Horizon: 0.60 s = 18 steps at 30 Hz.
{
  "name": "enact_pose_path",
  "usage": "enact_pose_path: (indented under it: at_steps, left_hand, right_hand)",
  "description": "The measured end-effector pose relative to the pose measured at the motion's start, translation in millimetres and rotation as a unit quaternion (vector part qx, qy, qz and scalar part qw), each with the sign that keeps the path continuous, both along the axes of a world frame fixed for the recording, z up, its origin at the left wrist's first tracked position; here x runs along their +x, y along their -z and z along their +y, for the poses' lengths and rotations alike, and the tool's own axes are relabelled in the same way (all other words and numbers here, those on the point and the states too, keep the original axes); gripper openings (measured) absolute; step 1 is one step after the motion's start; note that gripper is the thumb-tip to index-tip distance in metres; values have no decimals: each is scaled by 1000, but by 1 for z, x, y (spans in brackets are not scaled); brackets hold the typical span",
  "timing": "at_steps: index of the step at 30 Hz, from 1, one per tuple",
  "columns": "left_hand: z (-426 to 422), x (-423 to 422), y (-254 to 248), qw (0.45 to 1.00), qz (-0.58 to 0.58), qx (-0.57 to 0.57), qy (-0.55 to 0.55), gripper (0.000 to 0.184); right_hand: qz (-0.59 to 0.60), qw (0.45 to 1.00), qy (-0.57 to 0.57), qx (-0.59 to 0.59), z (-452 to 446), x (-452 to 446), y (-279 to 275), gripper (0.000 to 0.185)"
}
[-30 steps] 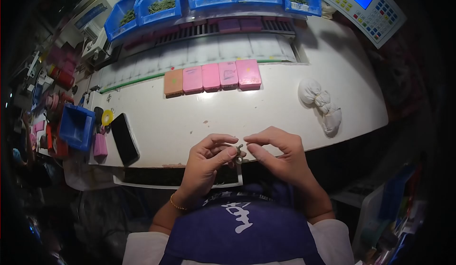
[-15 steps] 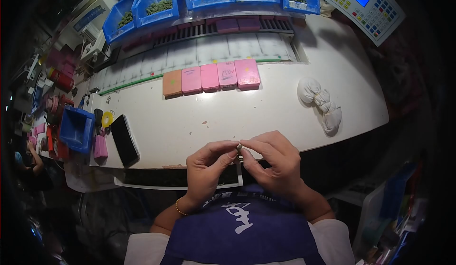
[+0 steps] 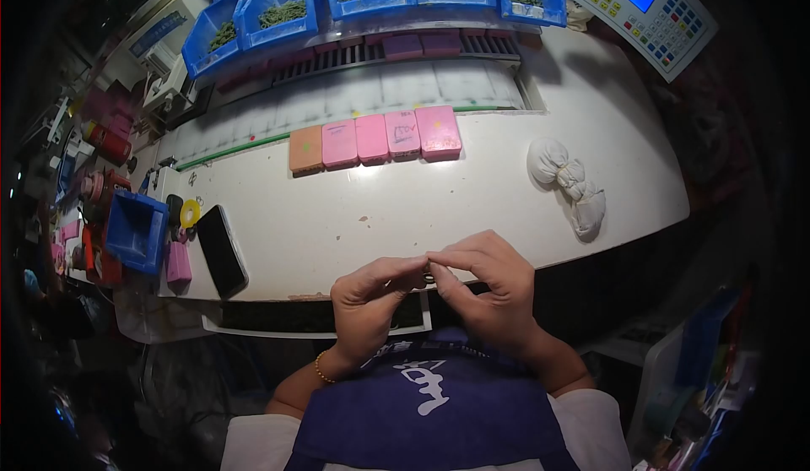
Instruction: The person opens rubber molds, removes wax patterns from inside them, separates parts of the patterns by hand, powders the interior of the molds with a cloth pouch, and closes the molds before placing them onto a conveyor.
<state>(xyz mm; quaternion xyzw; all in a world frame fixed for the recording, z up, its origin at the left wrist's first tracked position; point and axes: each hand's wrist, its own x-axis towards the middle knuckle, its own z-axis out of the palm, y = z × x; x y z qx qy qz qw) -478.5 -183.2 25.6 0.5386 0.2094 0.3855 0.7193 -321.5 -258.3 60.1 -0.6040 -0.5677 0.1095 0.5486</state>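
Note:
My left hand and my right hand meet fingertip to fingertip just off the front edge of the white table. Between them is a small ring-shaped piece, mostly hidden by the fingers. The fingers of my left hand are pinched on it. My right thumb and forefinger close on its other side. Below the hands, an open drawer sticks out from under the table.
Pink blocks and a brown block stand in a row. A black phone, a blue bin and a pink box lie left. A white cloth bundle lies right. Blue bins hold green pieces behind.
My right hand has moved left and closed onto the small piece. The fingertips of both hands have come together and now cover most of it.

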Motion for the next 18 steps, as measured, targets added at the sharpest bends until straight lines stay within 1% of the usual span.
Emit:
enact_pose_path:
  at_steps: [6,8,9,11,12,14,15,17,18]
  left_hand:
    - [1,2,1,1000,-19,19,-3,26]
    - [2,3,2,999,-19,26,-3,26]
    - [2,3,3,999,-23,26,-4,26]
    - [2,4,5,999,-25,28,-5,26]
    - [2,5,6,999,-32,32,-6,26]
    - [2,5,7,999,-39,36,-7,27]
    - [2,5,7,998,-40,41,-7,26]
    - [2,5,7,998,-40,46,-7,26]
    - [2,5,7,999,-27,29,-5,23]
  right_hand:
    - [57,998,-11,-26,1,2,0,16]
    - [112,992,-30,-46,1,3,1,12]
    - [112,992,-29,-46,1,3,2,12]
    - [202,975,-57,-72,1,3,4,9]
    - [202,975,-56,-71,1,3,6,9]
    - [288,950,-85,-84,2,3,11,7]
    - [288,950,-84,-84,2,3,12,7]
    - [351,925,-106,-106,2,3,14,7]
    - [351,924,-105,-106,2,4,15,7]
